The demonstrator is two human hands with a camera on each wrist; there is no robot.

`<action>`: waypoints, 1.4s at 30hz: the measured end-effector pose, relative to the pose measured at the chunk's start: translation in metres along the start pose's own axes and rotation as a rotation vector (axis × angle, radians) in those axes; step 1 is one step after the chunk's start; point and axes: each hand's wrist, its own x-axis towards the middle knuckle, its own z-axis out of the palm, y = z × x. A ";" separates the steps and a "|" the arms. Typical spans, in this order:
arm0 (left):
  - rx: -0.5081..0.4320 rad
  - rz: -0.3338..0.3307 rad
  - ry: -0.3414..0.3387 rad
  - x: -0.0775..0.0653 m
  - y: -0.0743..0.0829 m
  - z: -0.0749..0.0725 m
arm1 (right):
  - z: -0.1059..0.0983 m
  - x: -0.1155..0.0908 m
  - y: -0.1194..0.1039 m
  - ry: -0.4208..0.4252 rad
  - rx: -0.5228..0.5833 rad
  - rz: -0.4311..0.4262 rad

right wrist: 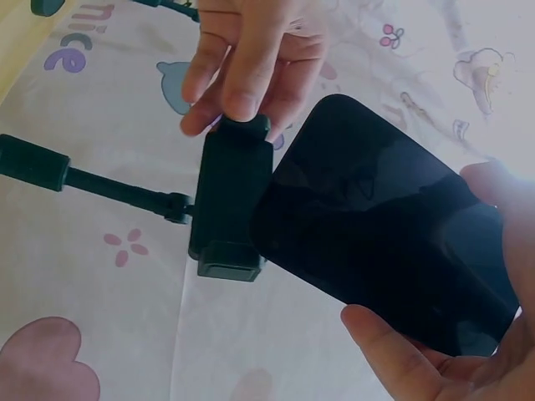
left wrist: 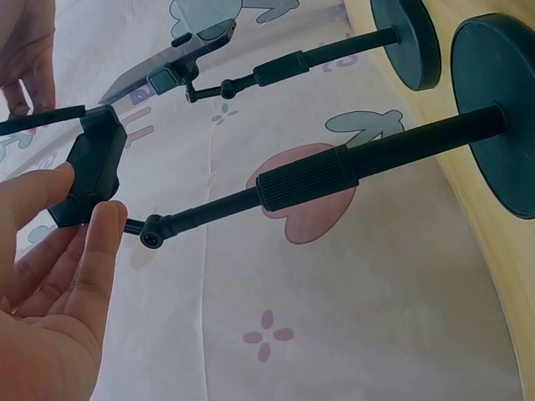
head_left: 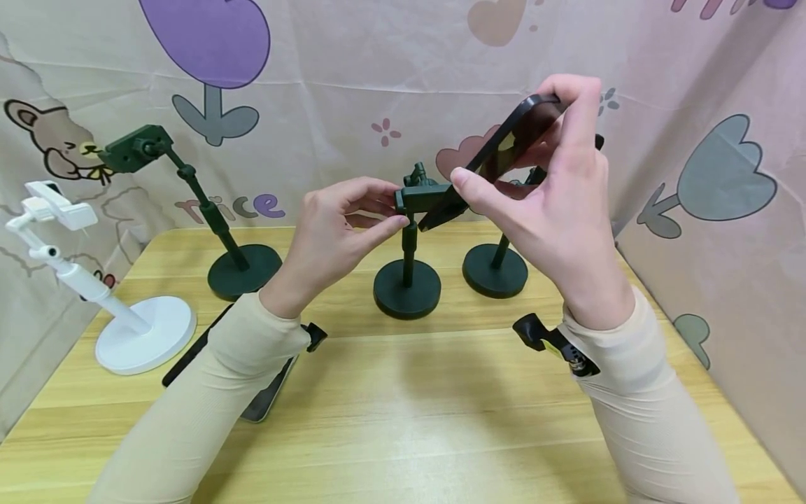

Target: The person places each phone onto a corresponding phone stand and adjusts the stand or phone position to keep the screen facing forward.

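My right hand (head_left: 567, 189) grips a black smartphone (right wrist: 384, 225) by its edges, thumb on one side and fingers on the other. The phone is tilted, one corner close to the clamp (right wrist: 230, 196) of a dark green phone stand (head_left: 408, 288); whether they touch I cannot tell. At the clamp's other end my left hand (head_left: 340, 231) pinches it between thumb and fingers, as the left wrist view also shows on the clamp (left wrist: 92, 167). The stand's round base rests on the table, its pole upright in the head view.
Behind on the right, another green stand (head_left: 495, 271) holds a phone (left wrist: 171, 63). At the left are a green stand (head_left: 244, 271) with its clamp raised and a white stand (head_left: 146, 334). Dark phones (head_left: 267, 399) lie on the wooden table (head_left: 403, 434), partly under my left forearm.
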 end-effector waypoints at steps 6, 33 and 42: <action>0.021 0.004 -0.006 0.000 0.000 0.000 | 0.000 0.005 -0.001 0.023 0.031 -0.002; 0.031 0.045 -0.008 0.005 0.022 0.001 | 0.013 0.011 -0.001 -0.041 -0.068 0.068; 0.073 0.117 0.015 0.009 0.006 0.007 | 0.016 0.013 0.003 -0.028 -0.094 0.063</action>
